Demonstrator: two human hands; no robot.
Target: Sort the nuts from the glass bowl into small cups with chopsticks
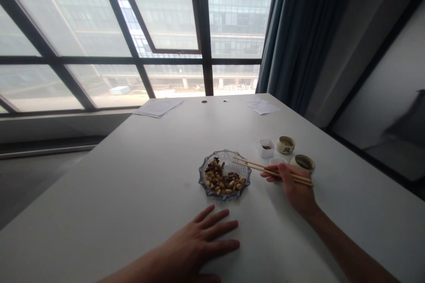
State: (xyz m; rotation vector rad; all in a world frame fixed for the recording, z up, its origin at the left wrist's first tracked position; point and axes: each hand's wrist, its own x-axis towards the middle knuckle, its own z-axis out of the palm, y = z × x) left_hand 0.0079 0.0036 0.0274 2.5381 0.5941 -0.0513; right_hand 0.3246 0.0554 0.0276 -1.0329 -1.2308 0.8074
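My right hand grips a pair of wooden chopsticks, their tips slightly apart over the right side of a clear glass dish. Nothing shows between the tips. In the dish lies a mix of nuts or seeds, pale and dark brown, heaped at its left and front. My left hand rests with fingers spread on the table, just in front of the dish. Behind my right hand stand a small white square cup with dark bits in it and another white cup, partly hidden.
Two round beige cups stand to the right, one with a dark character, the other partly behind my right hand. Papers lie at the far left and far right of the white table. Beyond are windows and a dark curtain.
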